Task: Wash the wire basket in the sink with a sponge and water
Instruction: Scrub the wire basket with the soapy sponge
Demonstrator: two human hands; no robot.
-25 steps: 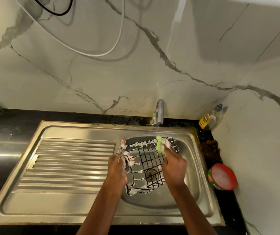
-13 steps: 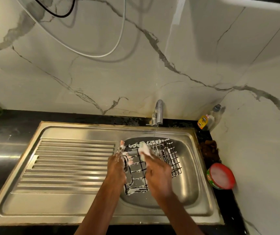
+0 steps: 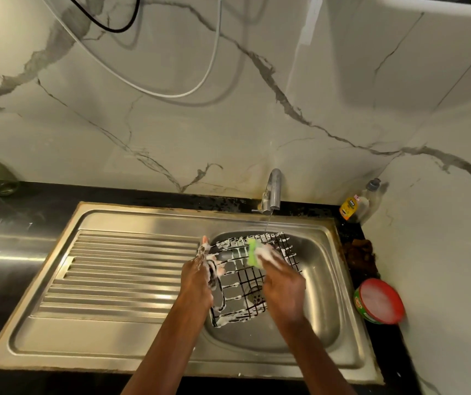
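A black wire basket (image 3: pixel 245 283), streaked with white foam, is held tilted over the round steel sink bowl (image 3: pixel 317 280). My left hand (image 3: pixel 197 277) grips its left rim, fingers foamy. My right hand (image 3: pixel 282 289) holds a green sponge (image 3: pixel 253 252) against the basket's far inner wall. A thin stream of water runs from the tap (image 3: pixel 272 192) onto the basket's far edge. The drain shows through the wire grid.
A ribbed steel draining board (image 3: pixel 120 269) lies left of the bowl. A dish soap bottle (image 3: pixel 355 205) stands in the back right corner, a dark scrub pad (image 3: pixel 359 253) and a red-lidded tub (image 3: pixel 379 300) sit on the black counter at right.
My right hand swept the sponge left along the basket's inside, then back right toward the far wall. My left hand kept its grip on the left rim.
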